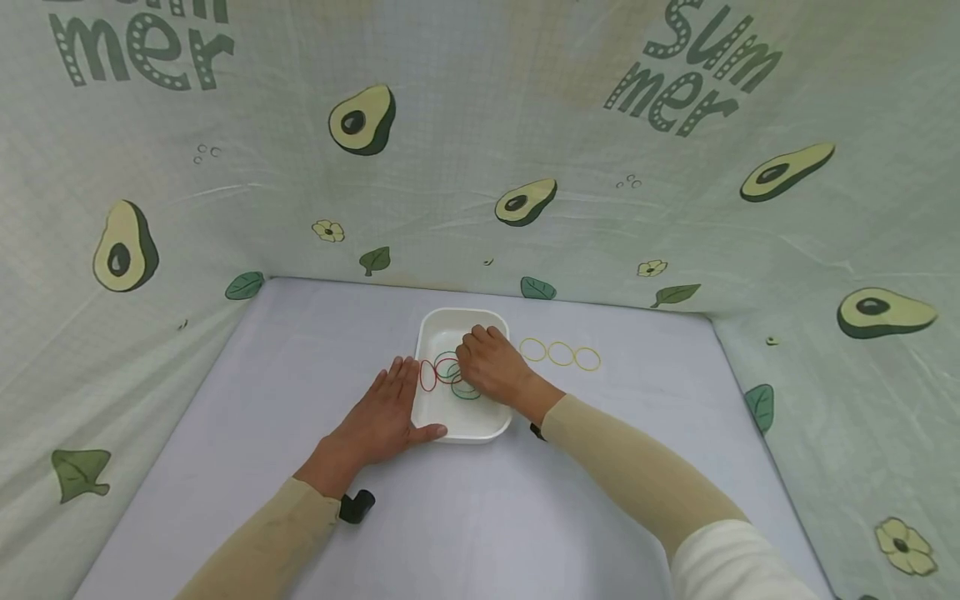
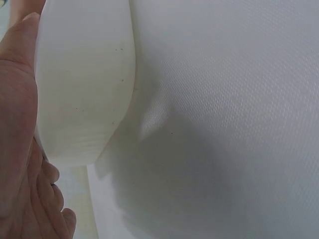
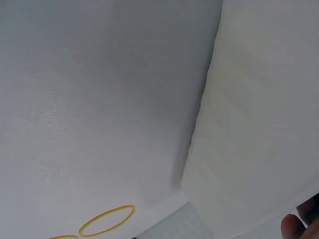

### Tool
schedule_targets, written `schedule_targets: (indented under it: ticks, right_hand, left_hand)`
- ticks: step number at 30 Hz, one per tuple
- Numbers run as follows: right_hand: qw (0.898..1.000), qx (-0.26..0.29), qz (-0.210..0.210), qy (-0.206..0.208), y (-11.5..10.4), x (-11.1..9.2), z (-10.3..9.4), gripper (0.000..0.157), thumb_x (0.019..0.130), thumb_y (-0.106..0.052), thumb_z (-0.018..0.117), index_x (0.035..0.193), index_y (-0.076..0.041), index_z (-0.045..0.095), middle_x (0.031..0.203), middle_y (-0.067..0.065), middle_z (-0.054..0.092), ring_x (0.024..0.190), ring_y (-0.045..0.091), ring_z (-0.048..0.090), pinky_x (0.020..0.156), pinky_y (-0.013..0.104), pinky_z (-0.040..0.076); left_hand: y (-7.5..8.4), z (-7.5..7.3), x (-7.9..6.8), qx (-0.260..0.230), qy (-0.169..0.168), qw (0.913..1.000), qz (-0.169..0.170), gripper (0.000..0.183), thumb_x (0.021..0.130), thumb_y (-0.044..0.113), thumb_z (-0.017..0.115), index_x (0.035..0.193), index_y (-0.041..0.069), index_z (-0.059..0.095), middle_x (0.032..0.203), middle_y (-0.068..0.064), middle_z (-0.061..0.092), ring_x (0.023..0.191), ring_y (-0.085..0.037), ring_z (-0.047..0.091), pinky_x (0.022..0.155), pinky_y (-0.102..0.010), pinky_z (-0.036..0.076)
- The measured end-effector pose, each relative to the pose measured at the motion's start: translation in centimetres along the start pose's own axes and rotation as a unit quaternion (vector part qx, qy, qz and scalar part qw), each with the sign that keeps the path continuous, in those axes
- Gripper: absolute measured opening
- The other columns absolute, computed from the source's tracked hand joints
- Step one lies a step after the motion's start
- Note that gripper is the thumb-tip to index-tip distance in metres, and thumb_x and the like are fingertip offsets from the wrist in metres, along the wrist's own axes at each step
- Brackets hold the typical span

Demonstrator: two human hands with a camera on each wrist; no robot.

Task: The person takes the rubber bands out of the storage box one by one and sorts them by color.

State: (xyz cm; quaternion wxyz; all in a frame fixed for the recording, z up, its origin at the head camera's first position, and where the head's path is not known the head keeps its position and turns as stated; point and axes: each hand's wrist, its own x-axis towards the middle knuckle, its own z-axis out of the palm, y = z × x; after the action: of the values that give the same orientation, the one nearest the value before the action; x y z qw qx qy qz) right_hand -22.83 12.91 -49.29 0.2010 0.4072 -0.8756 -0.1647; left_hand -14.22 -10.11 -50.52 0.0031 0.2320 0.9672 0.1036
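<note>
A white tray (image 1: 461, 425) holds several thin green rubber bands (image 1: 466, 398) and red rubber bands (image 1: 427, 389) that partly overlap. My left hand (image 1: 381, 414) lies along its left side with fingers straight and the thumb at the near left corner. The left wrist view shows this hand (image 2: 17, 109) against the outer wall of the tray (image 2: 84, 89). Over the right half of the tray, my right hand (image 1: 491, 364) has its fingers bent down beside the bands. Its fingertips are hidden, so I cannot tell whether it pinches a band.
Three yellow rubber bands (image 1: 561, 364) lie in a row on the white table (image 1: 600, 492), right of the tray. A pale cloth (image 1: 450, 150) printed with avocados and leaves hangs around the table's back and sides.
</note>
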Motion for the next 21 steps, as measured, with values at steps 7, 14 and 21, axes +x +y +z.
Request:
schedule_targets:
  ticks: [7,14,21]
  right_hand:
    - [0.999,-0.001,0.042,0.025,1.6,-0.3,-0.7,0.019,0.094,-0.024,0.059,0.083,-0.009,0.058,0.079,0.004,0.054,0.082,0.024,0.045,0.069,0.034,0.039]
    - [0.997,-0.007,0.076,0.023,3.9,-1.4,-1.8,0.024,0.094,-0.019,0.06,0.074,-0.01,0.052,0.075,0.004,0.049,0.077,0.023,0.04,0.065,0.033,0.034]
    - [0.994,-0.01,0.111,0.021,6.6,-4.0,-1.5,0.025,0.092,-0.004,0.056,0.069,-0.009,0.047,0.07,0.005,0.042,0.074,0.023,0.037,0.063,0.032,0.03]
  left_hand:
    - [0.1,-0.1,0.0,0.003,0.001,1.0,0.003,0.117,0.082,0.084,0.038,0.153,-0.006,0.015,0.16,-0.025,0.017,0.15,-0.038,0.014,0.121,-0.05,0.021]
    - [0.1,-0.1,0.0,0.009,0.006,0.9999,0.004,0.116,0.083,0.082,0.042,0.153,-0.005,0.016,0.16,-0.025,0.018,0.15,-0.038,0.015,0.121,-0.05,0.021]
    - [0.2,0.1,0.0,-0.002,0.002,1.0,-0.001,0.114,0.084,0.079,0.046,0.154,-0.005,0.015,0.16,-0.025,0.017,0.15,-0.038,0.013,0.122,-0.05,0.019]
